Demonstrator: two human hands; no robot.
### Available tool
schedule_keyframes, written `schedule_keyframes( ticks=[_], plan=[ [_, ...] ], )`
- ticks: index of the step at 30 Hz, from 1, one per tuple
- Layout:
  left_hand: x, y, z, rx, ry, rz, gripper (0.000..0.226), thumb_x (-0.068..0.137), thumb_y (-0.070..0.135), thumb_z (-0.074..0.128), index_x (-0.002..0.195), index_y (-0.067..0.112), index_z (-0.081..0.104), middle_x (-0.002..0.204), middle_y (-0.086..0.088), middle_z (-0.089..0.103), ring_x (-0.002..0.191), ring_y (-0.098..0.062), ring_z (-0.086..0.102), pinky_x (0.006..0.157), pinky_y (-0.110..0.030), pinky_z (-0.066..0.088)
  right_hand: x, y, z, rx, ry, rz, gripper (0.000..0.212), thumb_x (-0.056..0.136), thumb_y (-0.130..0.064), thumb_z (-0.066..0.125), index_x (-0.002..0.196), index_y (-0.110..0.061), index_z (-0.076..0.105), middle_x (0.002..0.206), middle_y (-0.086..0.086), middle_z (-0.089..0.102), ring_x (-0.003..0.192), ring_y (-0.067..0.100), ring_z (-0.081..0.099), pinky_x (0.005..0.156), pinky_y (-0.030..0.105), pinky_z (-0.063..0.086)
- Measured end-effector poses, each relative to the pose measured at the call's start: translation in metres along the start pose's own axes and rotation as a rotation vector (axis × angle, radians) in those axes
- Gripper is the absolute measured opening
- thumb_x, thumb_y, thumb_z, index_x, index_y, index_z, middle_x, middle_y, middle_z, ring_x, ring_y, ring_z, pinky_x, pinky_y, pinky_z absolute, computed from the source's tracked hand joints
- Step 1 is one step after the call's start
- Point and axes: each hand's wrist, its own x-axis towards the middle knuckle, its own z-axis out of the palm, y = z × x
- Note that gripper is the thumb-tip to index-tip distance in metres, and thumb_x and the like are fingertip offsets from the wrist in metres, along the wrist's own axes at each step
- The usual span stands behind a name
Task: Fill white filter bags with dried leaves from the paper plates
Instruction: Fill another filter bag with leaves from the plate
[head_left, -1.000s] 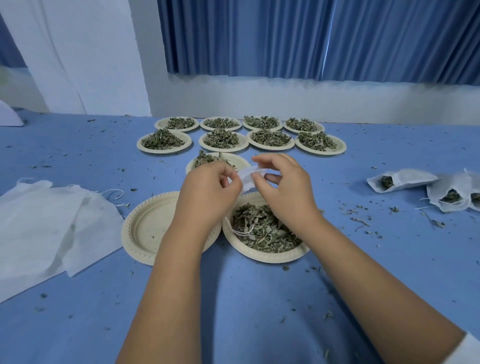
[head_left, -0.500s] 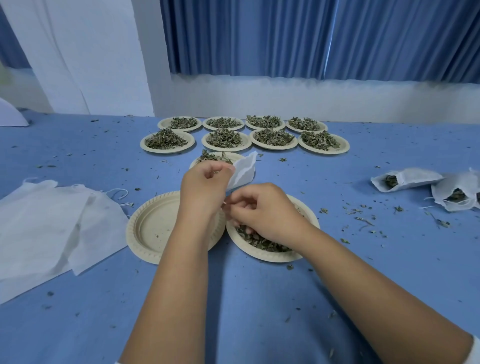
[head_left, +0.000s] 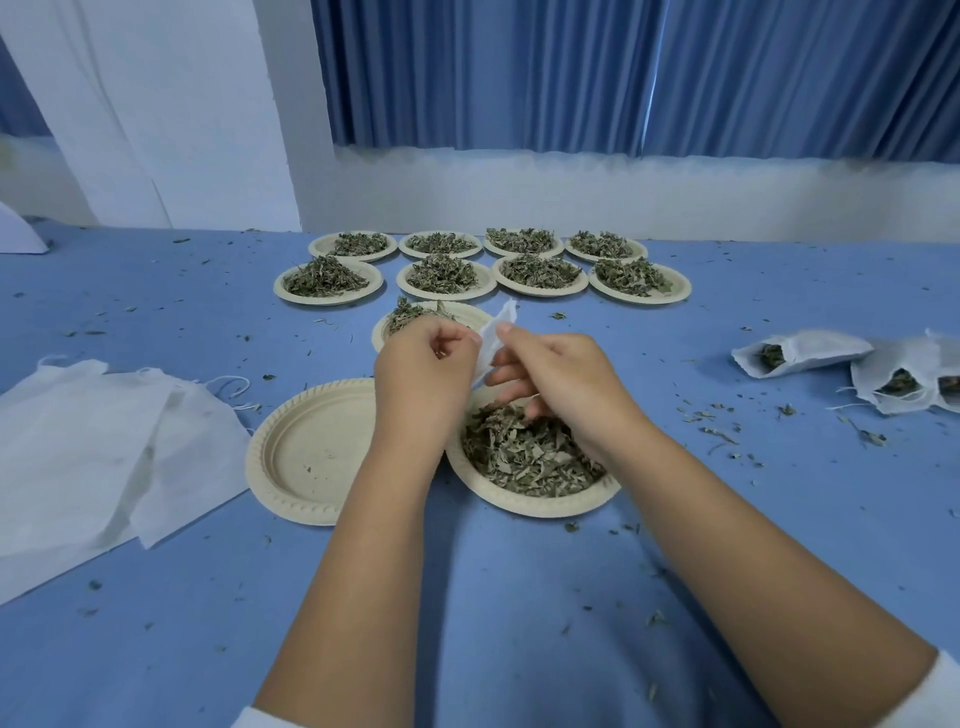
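Pinching the small white fabric filter bag (head_left: 493, 338) by its mouth, left hand (head_left: 426, 358) and right hand (head_left: 550, 379) hold it just above the near tan paper plate (head_left: 545, 504) of dried green leaves (head_left: 524, 452). It looks feather-light, thin and limp, best gripped at opposite mouth edges.

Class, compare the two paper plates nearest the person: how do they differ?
The left plate is nearly bare; the right plate is piled with dried leaves. The left plate shows almost whole; the right plate is partly hidden by the right hand. Both are beige, round and ridged at the rim.
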Motion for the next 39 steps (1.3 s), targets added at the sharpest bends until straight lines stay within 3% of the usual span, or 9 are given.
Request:
schedule_keyframes(
  ticks=[3, 6, 12, 18, 23, 26, 28, 34, 39],
  plan=[
    [-0.003, 0.001, 0.004, 0.077, -0.044, 0.066, 0.011, 0.089, 0.017, 0.063, 0.079, 0.021, 0.067, 0.077, 0.011, 0.063, 0.069, 0.013, 0.052, 0.061, -0.003, 0.038, 0.002, 0.001, -0.004, 0.021, 0.013, 0.009, 0.021, 0.094, -0.025, 0.061, 0.082, -0.012, 0.072, 0.074, 0.001, 0.075, 0.059, 0.006, 0.068, 0.044, 0.016, 0.045],
    [-0.004, 0.002, 0.003, 0.142, -0.033, 0.084, 0.009, 0.087, 0.019, 0.062, 0.082, 0.022, 0.069, 0.08, 0.01, 0.065, 0.074, 0.006, 0.055, 0.062, -0.005, 0.039, 0.002, 0.003, -0.005, -0.029, 0.012, -0.011, 0.017, 0.093, -0.013, 0.056, 0.087, -0.009, 0.072, 0.08, 0.001, 0.076, 0.062, 0.005, 0.068, 0.047, 0.017, 0.046],
    [-0.004, 0.003, -0.006, 0.245, 0.039, 0.13, 0.007, 0.086, 0.022, 0.059, 0.08, 0.02, 0.063, 0.075, 0.011, 0.06, 0.07, -0.003, 0.054, 0.057, -0.017, 0.038, 0.005, 0.006, -0.006, -0.202, 0.052, -0.069, 0.023, 0.088, -0.013, 0.055, 0.07, -0.017, 0.069, 0.074, -0.008, 0.074, 0.059, 0.002, 0.067, 0.045, 0.011, 0.041],
    [-0.003, 0.001, -0.007, 0.288, 0.087, 0.144, 0.008, 0.09, 0.02, 0.054, 0.083, 0.017, 0.056, 0.072, 0.01, 0.055, 0.065, -0.005, 0.05, 0.053, -0.02, 0.035, 0.012, 0.015, -0.014, -0.56, 0.139, -0.217, 0.022, 0.086, -0.022, 0.063, 0.064, -0.026, 0.066, 0.06, -0.013, 0.061, 0.055, 0.001, 0.053, 0.056, 0.023, 0.044],
    [-0.003, 0.002, -0.011, 0.257, 0.133, 0.168, 0.008, 0.091, 0.019, 0.055, 0.083, 0.019, 0.057, 0.071, 0.007, 0.057, 0.063, -0.007, 0.051, 0.053, -0.017, 0.035, 0.013, 0.015, -0.015, -0.615, 0.011, -0.25, 0.021, 0.087, -0.022, 0.064, 0.067, -0.03, 0.068, 0.065, -0.016, 0.064, 0.062, 0.0, 0.057, 0.062, 0.02, 0.048],
    [-0.003, 0.004, -0.012, 0.254, 0.122, 0.166, 0.007, 0.088, 0.022, 0.057, 0.081, 0.021, 0.059, 0.066, 0.005, 0.057, 0.063, -0.008, 0.052, 0.053, -0.015, 0.035, 0.011, 0.016, -0.013, -0.584, -0.096, -0.287, 0.02, 0.091, -0.022, 0.065, 0.071, -0.027, 0.067, 0.062, -0.017, 0.06, 0.058, -0.005, 0.053, 0.056, 0.009, 0.038],
    [-0.003, 0.003, -0.013, 0.257, 0.099, 0.137, 0.006, 0.085, 0.026, 0.058, 0.08, 0.024, 0.058, 0.063, 0.006, 0.055, 0.062, -0.007, 0.051, 0.054, -0.021, 0.037, 0.01, 0.016, -0.012, -0.553, -0.122, -0.317, 0.025, 0.093, -0.024, 0.063, 0.069, -0.029, 0.061, 0.057, -0.018, 0.056, 0.053, -0.006, 0.049, 0.054, 0.009, 0.036],
    [-0.002, 0.001, -0.017, 0.328, -0.029, 0.131, 0.017, 0.078, 0.038, 0.069, 0.088, 0.031, 0.058, 0.066, 0.008, 0.057, 0.063, -0.002, 0.053, 0.054, -0.024, 0.036, 0.009, 0.015, -0.014, -0.553, -0.114, -0.353, 0.03, 0.096, -0.021, 0.06, 0.067, -0.031, 0.056, 0.067, -0.016, 0.058, 0.054, -0.003, 0.051, 0.054, 0.012, 0.037],
    [-0.003, 0.0, -0.016, 0.335, 0.024, 0.154, 0.003, 0.086, 0.029, 0.064, 0.085, 0.028, 0.067, 0.072, 0.013, 0.061, 0.056, 0.0, 0.05, 0.05, -0.017, 0.031, 0.011, 0.017, -0.015, -0.633, -0.084, -0.295, 0.018, 0.094, -0.022, 0.057, 0.077, -0.024, 0.064, 0.086, -0.012, 0.067, 0.079, 0.022, 0.064, 0.073, 0.031, 0.048]
  ],
)
